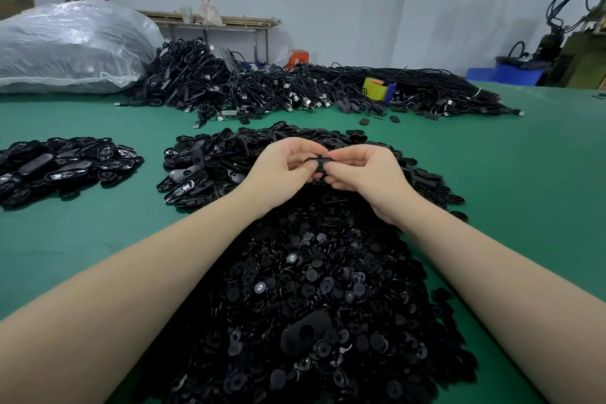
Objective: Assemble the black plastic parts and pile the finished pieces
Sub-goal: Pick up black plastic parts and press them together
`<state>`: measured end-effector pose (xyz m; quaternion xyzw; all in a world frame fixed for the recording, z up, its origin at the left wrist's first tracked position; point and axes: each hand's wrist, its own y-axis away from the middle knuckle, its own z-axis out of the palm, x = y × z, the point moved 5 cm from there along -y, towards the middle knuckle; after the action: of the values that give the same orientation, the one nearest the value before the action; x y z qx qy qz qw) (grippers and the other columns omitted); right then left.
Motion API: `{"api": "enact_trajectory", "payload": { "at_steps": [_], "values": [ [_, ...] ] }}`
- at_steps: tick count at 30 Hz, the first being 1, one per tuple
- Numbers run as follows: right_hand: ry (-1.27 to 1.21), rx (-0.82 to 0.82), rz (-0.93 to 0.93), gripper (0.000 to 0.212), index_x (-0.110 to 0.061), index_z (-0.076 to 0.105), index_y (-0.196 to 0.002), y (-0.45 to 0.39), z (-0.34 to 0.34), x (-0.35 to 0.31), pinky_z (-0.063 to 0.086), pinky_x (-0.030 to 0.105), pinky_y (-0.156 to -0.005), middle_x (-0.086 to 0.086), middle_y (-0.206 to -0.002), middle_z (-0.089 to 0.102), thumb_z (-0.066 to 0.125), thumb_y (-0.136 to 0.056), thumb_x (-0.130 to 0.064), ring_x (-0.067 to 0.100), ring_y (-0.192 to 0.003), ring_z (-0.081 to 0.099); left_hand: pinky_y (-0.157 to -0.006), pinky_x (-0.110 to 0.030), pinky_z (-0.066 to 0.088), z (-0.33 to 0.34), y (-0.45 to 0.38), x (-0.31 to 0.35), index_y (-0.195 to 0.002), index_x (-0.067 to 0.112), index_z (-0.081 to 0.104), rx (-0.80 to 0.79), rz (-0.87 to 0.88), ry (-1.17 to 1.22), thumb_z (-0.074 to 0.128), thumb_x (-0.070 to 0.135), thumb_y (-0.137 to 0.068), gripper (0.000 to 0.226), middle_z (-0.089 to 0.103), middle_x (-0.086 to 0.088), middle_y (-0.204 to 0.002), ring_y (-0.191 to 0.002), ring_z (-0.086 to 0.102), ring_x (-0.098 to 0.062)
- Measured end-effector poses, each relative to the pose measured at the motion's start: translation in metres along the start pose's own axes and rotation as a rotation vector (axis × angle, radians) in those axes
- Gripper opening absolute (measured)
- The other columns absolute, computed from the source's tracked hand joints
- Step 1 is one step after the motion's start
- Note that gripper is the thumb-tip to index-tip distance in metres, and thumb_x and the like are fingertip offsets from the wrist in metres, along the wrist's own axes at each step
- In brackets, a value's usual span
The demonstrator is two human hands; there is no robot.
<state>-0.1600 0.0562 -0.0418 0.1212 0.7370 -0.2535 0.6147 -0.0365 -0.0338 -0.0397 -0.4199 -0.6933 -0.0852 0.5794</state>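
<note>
Where both hands [323,170] pinch, part [319,163] crosswise.

A heap of small round parts [314,298] is lying at lower centre on the table [98,239], with a pile of oval shells [210,167] sitting just behind it. Both hands (left hand [278,170], right hand [367,174]) are meeting above that pile, pinching one part [319,162]. Another pile [62,167] is lying at middle left, cables [295,88] stretching across behind, a bag [72,46] resting upper left.
</note>
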Motion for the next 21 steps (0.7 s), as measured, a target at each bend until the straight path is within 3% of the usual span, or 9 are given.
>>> {"api": "enact_trajectory", "payload": {
  "at_steps": [21],
  "values": [
    [-0.002,-0.003,0.007,0.011,-0.013,0.072,-0.090,-0.0010,-0.0006,0.0007,0.058,0.021,-0.064,0.006,-0.075,0.074,0.073,-0.084,-0.003,0.014,-0.067,0.071,-0.073,-0.014,0.053,0.0001,-0.0001,-0.0014,-0.095,0.029,0.065,-0.006,0.009,0.018,0.055,-0.004,-0.095,0.034,0.075,0.010,-0.081,-0.080,0.073,-0.006]
  ]
}}
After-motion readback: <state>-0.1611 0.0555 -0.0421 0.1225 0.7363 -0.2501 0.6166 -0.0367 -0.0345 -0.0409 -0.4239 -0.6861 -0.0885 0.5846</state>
